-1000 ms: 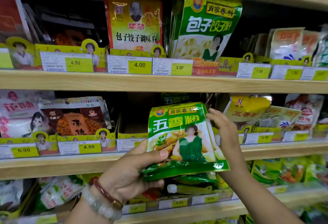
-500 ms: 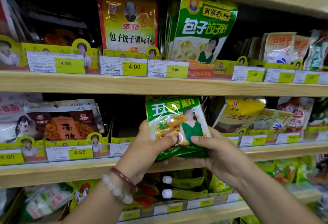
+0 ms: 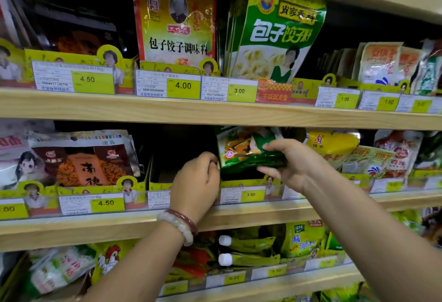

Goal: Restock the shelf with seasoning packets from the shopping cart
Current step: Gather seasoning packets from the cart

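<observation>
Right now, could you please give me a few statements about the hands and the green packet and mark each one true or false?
1. The right hand grips the glossy green seasoning packet. True.
2. The packet is at the top wooden shelf. False: it is at the middle wooden shelf.
3. The left hand wears bracelets at the wrist. True.
4. The yellow price tag below the packet reads 4.50. False: it reads 3.00.
</observation>
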